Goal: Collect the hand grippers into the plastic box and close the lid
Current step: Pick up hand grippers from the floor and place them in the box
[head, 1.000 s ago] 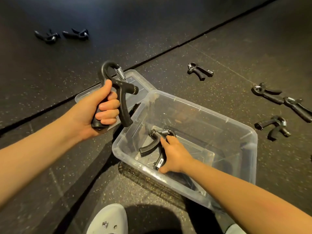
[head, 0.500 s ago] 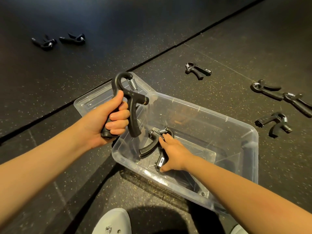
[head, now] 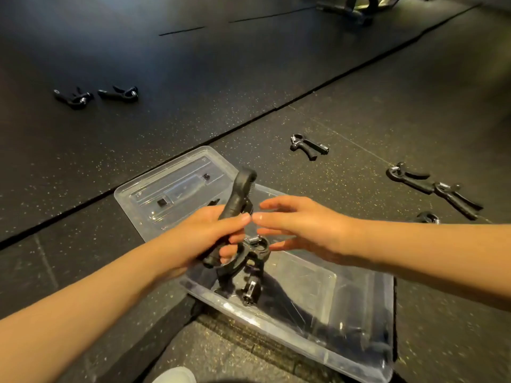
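1. The fingers [head: 234, 239] of the left hand [head: 199, 239] are curled round one handle of a black hand gripper [head: 237, 197], with the thumb across its front. It stands nearly upright, spring end up, above the left end of the plastic box [head: 290, 328].
2. The right hand [head: 307, 230] holds nothing. Its fingers are straight and spread over the box, their tips just beside the left thumb.
3. The clear box sits open on the dark speckled floor [head: 359, 92]. A second gripper [head: 250, 272] lies inside at its left end, right under the left hand.
4. The lid [head: 171, 189] lies flat on the floor against the box's far left corner.
5. A loose gripper [head: 308, 146] lies beyond the box's far side.
6. Two more, a right pair [head: 409, 178], lie end to end off the box's right side. A further one is partly hidden behind the right forearm.
7. A far pair [head: 94, 94] lies well apart from the box, across the floor seam to the left.
8. A white shoe tip [head: 174, 376] shows at the bottom edge.
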